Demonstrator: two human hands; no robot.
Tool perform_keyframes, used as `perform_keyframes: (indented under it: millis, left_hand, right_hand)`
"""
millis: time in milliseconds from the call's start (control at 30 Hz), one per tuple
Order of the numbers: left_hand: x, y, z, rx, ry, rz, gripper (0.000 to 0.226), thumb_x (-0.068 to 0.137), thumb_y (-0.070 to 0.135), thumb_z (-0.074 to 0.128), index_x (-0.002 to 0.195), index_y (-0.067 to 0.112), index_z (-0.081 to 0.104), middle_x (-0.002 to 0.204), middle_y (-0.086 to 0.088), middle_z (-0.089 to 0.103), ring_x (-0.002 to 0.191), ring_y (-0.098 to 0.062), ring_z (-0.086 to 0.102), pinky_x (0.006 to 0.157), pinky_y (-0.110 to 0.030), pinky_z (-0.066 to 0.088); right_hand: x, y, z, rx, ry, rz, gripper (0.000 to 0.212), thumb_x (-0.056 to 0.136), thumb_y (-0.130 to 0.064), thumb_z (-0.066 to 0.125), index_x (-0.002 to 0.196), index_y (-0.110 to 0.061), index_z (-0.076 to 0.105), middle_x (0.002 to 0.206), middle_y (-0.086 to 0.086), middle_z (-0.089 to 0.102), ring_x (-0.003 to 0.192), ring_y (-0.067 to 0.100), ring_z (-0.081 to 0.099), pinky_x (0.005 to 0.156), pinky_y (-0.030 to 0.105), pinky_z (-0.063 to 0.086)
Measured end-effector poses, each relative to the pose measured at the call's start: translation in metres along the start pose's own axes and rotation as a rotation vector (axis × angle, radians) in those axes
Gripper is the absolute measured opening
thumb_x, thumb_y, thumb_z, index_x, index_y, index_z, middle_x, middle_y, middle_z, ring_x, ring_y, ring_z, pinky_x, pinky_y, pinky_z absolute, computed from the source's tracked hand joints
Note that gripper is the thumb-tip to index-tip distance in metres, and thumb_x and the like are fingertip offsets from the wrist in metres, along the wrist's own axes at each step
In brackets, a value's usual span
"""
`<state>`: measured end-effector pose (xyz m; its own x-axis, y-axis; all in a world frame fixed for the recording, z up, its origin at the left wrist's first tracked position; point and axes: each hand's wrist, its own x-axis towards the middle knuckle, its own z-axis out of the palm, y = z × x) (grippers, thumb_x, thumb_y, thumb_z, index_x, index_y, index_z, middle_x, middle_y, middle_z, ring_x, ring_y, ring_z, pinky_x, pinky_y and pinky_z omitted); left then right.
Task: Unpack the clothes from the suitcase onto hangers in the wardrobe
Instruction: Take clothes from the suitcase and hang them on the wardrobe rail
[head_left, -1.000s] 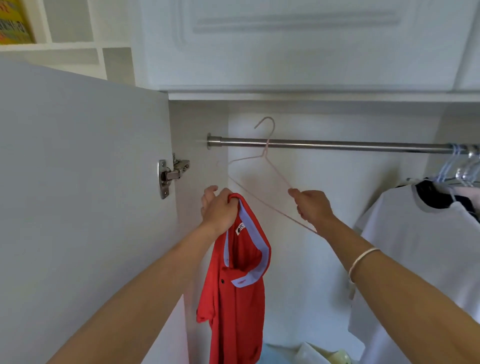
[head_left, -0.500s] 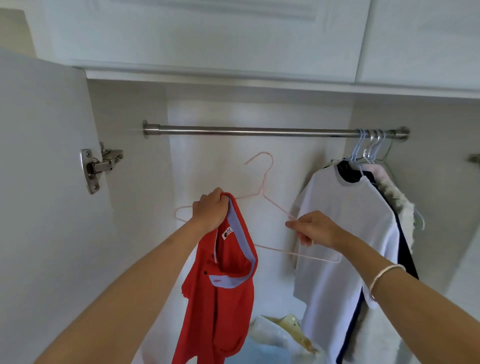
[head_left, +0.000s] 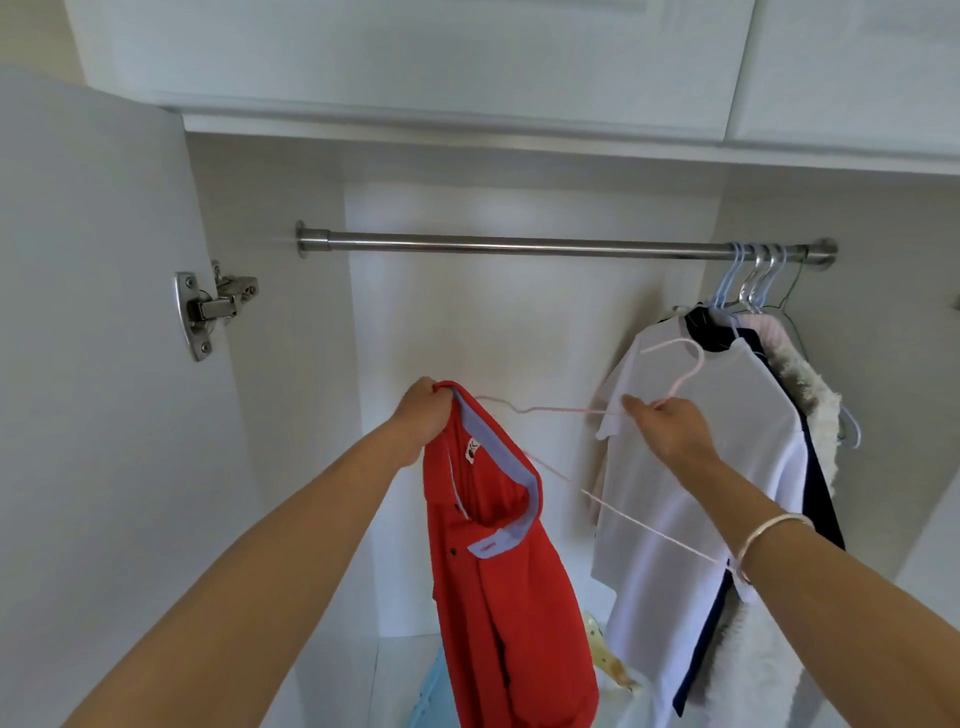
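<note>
Left hand (head_left: 421, 415) clenches the collar of the red polo shirt (head_left: 498, 597), which hangs straight down from that grip in the left-middle of the open wardrobe, hem out of frame below. Right hand (head_left: 670, 431) pinches the pink wire hanger (head_left: 571, 410) at its neck, just under the hook. The hook points up and right, in front of the white T-shirt (head_left: 701, 467) hanging at the right end of the rail (head_left: 519, 244). The hanger is off the rail and well below it. Its long axis runs roughly left-right and is tilted: the left shoulder tip sits just beside the collar at the left hand, while the bottom wire slants down to the right wrist with its bracelet (head_left: 769, 527). Key relation: the collar opening lies left of the hanger grip, so the left tip is the end that goes in first, probably by the right hand pushing left while the left hand spreads the neck. Risk: the thin wire snags the buttoned placket or slides outside the collar. The shirt isn't on the hanger yet, and most of the rail left of the hung clothes is bare
</note>
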<state>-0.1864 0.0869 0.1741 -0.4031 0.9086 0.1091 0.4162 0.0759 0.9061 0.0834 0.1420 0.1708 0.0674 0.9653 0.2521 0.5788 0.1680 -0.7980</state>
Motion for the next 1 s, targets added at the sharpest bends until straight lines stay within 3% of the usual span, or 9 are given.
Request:
perform_keyframes:
  millis: [133,267,467,633,733,833,900,933,1000]
  left_hand:
    - [0.007,-0.014,-0.01,-0.004,0.074,-0.092,0.012,0.09,0.013,0.05,0.081,0.007,0.056,0.084,-0.015,0.058,0.078,-0.027,0.054,0.07,-0.035,0.045]
    - [0.006,-0.008,-0.008,0.039,0.1,-0.08,0.014,0.089,0.013,0.054,0.079,0.006,0.06,0.081,-0.013,0.059,0.078,-0.028,0.054,0.07,-0.034,0.045]
    - [-0.006,0.015,0.013,0.215,0.055,0.152,0.017,0.088,0.015,0.059,0.081,0.004,0.07,0.087,-0.015,0.068,0.081,-0.028,0.06,0.071,-0.032,0.046]
    - [-0.025,0.039,0.036,0.192,-0.121,0.369,0.012,0.082,0.009,0.063,0.083,0.005,0.074,0.09,-0.015,0.073,0.085,-0.027,0.065,0.084,-0.038,0.05]
    - [-0.037,0.054,0.051,0.155,-0.184,0.443,0.013,0.083,0.008,0.06,0.08,0.0,0.071,0.082,-0.016,0.068,0.076,-0.019,0.057,0.078,-0.035,0.049]
    - [-0.04,0.065,0.045,0.166,-0.276,0.385,0.026,0.086,0.018,0.056,0.082,-0.004,0.068,0.082,-0.015,0.063,0.076,-0.019,0.053,0.073,-0.033,0.042]
    - [-0.033,0.063,0.031,0.393,-0.271,0.403,0.033,0.082,0.038,0.05,0.079,0.011,0.067,0.089,-0.007,0.065,0.085,-0.018,0.056,0.08,-0.033,0.041]
    - [-0.027,0.06,0.021,0.58,-0.185,0.446,0.033,0.082,0.044,0.047,0.088,0.02,0.069,0.104,-0.001,0.067,0.101,-0.017,0.057,0.093,-0.035,0.039]
    - [-0.018,0.05,0.0,0.876,-0.053,0.475,0.034,0.089,0.046,0.044,0.107,0.028,0.067,0.127,0.005,0.058,0.129,-0.016,0.042,0.115,-0.043,0.016]
  right_hand:
    - [0.001,0.021,-0.015,0.089,0.098,0.102,0.038,0.089,-0.024,0.053,0.055,-0.008,0.047,0.058,0.008,0.046,0.063,0.029,0.045,0.063,0.035,0.037]
    - [-0.004,0.022,-0.012,0.062,0.052,0.056,0.04,0.088,-0.021,0.054,0.052,-0.009,0.044,0.054,0.007,0.043,0.052,0.023,0.039,0.055,0.033,0.033]
    - [-0.015,0.012,0.02,0.043,-0.017,-0.007,0.042,0.09,-0.028,0.053,0.058,-0.002,0.058,0.054,0.008,0.048,0.062,0.03,0.05,0.065,0.036,0.042]
    - [-0.036,-0.014,0.051,-0.025,-0.133,-0.133,0.051,0.095,-0.03,0.049,0.047,-0.013,0.043,0.049,0.004,0.045,0.063,0.027,0.048,0.065,0.034,0.039]
    - [-0.046,-0.031,0.065,0.156,-0.2,-0.091,0.043,0.096,-0.023,0.043,0.056,-0.008,0.049,0.058,0.009,0.053,0.062,0.024,0.049,0.062,0.034,0.04]
    - [-0.047,-0.035,0.065,0.514,-0.241,0.144,0.047,0.098,-0.028,0.039,0.054,-0.012,0.045,0.041,-0.004,0.044,0.045,0.013,0.039,0.05,0.026,0.031]
    - [-0.045,-0.032,0.062,0.646,-0.222,0.219,0.049,0.098,-0.03,0.039,0.053,-0.013,0.042,0.035,-0.006,0.036,0.043,0.013,0.032,0.047,0.026,0.026]
    - [-0.044,-0.031,0.059,0.665,-0.2,0.227,0.049,0.098,-0.031,0.039,0.053,-0.012,0.043,0.034,-0.005,0.036,0.044,0.014,0.031,0.047,0.027,0.025]
    - [-0.041,-0.029,0.055,0.662,-0.173,0.228,0.051,0.098,-0.032,0.04,0.052,-0.01,0.046,0.031,-0.006,0.036,0.044,0.016,0.031,0.047,0.027,0.025]
